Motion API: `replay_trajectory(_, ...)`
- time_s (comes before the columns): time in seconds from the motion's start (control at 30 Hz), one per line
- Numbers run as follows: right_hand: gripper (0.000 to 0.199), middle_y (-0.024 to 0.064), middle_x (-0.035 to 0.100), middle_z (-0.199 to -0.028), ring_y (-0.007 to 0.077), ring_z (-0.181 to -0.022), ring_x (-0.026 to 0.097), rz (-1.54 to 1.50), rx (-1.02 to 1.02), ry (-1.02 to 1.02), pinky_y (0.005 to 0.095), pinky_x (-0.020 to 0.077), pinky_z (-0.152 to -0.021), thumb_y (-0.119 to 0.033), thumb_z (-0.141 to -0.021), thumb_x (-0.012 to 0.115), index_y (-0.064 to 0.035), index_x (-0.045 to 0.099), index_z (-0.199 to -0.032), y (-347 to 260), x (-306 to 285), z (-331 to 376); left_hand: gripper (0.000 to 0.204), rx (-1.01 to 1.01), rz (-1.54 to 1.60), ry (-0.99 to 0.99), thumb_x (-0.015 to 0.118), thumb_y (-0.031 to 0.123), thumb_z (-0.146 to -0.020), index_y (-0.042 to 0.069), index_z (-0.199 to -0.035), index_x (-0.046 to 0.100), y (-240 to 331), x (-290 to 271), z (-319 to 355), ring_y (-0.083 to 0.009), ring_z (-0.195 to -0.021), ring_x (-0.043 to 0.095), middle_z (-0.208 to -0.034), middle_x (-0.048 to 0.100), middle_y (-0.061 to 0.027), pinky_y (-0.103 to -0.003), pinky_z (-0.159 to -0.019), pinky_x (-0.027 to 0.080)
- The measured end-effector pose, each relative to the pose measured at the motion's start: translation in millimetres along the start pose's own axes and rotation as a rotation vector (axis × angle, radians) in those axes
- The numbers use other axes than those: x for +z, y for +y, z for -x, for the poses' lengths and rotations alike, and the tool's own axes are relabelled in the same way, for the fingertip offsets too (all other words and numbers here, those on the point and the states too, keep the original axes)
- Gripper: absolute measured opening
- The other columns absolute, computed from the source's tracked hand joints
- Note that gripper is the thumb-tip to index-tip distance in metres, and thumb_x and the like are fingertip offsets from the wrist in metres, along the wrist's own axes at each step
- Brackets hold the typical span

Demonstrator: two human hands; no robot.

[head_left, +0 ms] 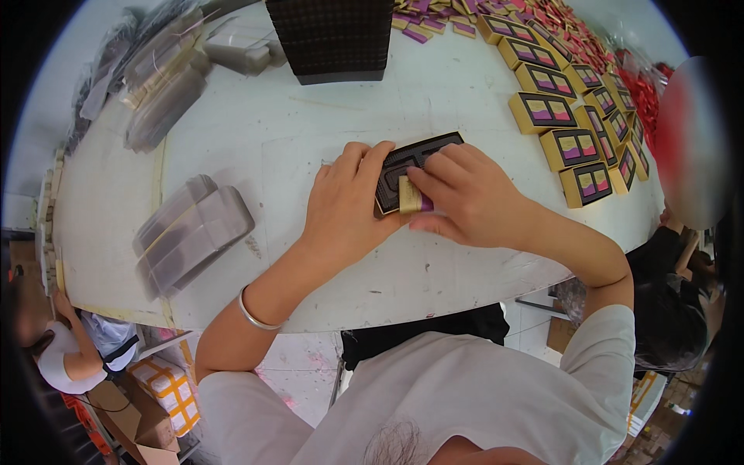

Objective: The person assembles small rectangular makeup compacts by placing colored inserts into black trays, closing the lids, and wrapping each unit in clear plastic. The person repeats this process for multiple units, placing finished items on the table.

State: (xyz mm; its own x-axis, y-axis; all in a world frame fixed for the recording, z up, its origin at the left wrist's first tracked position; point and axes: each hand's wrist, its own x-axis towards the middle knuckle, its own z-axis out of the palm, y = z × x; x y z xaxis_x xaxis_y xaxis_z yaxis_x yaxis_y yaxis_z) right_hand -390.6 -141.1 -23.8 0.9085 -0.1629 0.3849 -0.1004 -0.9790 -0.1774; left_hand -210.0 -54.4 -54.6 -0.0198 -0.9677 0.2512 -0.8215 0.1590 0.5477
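I note the left hand (337,198) gripping a black tray (392,184) by its left side. The right hand (477,198) pinches a gold-and-purple packet (410,194) at the tray's near edge. My worry: a loose pinch could drop it; a slipping tray could skew it. Beyond, rightward: gold boxes (522,115). Farthest: stacked black trays (333,39).

Packing workshop, indicated by rowed gold boxes (540,111), stacked trays (333,39), a carton (124,415) and a co-worker (74,358)
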Motion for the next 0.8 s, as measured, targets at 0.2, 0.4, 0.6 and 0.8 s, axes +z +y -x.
replay_trajectory(0.2, 0.036, 0.0091, 0.052, -0.084, 0.0240, -0.079, 0.050, 0.242, -0.076, 0.063, 0.0345, 0.0428, -0.069, -0.032, -0.073, 0.069, 0.0018, 0.058, -0.082, 3.9, 6.1, 3.7, 0.069, 0.114, 0.031, 0.036, 0.076, 0.028, -0.067, 0.004, -0.125, 0.048, -2.7, -2.2, 0.7, -0.0252, -0.088, 0.055, -0.104, 0.051, -0.0090, -0.037, -0.075, 0.041)
replay_trajectory(0.4, 0.024, 0.0016, 0.054, -0.075, 0.0186, -0.077, 0.051, -0.203, 0.280, -0.209, 0.0338, 0.0408, -0.066, -0.025, -0.072, 0.072, -0.0072, 0.060, -0.082, 7.6, -6.4, -28.6, 0.067, 0.044, 0.235, -0.123, 0.074, 0.030, -0.069, 0.003, -0.125, 0.049, -5.5, -9.1, -0.7, -0.0274, -0.089, 0.054, -0.105, 0.052, -0.0099, -0.037, -0.078, 0.041)
replay_trajectory(0.6, 0.015, -0.0010, 0.056, -0.075, 0.0172, -0.080, 0.054, -0.453, 0.177, -0.200, 0.0364, 0.0343, -0.078, -0.018, -0.075, 0.071, -0.0129, 0.060, -0.084, 19.8, -2.4, -18.1, 0.065, 0.010, 0.224, -0.172, 0.073, 0.029, -0.070, 0.005, -0.126, 0.049, -1.1, -12.5, -5.2, -0.0272, -0.091, 0.053, -0.107, 0.052, -0.0096, -0.037, -0.083, 0.039)
replay_trajectory(0.8, 0.004, -0.0006, 0.053, -0.078, 0.0167, -0.083, 0.051, -0.519, 0.237, -0.283, 0.0369, 0.0308, -0.080, -0.013, -0.079, 0.067, -0.0134, 0.063, -0.079, 27.1, -0.1, -23.7, 0.068, 0.045, 0.177, -0.142, 0.074, 0.026, -0.070, 0.002, -0.127, 0.047, -3.0, -11.3, -4.5, -0.0265, -0.094, 0.053, -0.112, 0.052, -0.0104, -0.036, -0.082, 0.039)
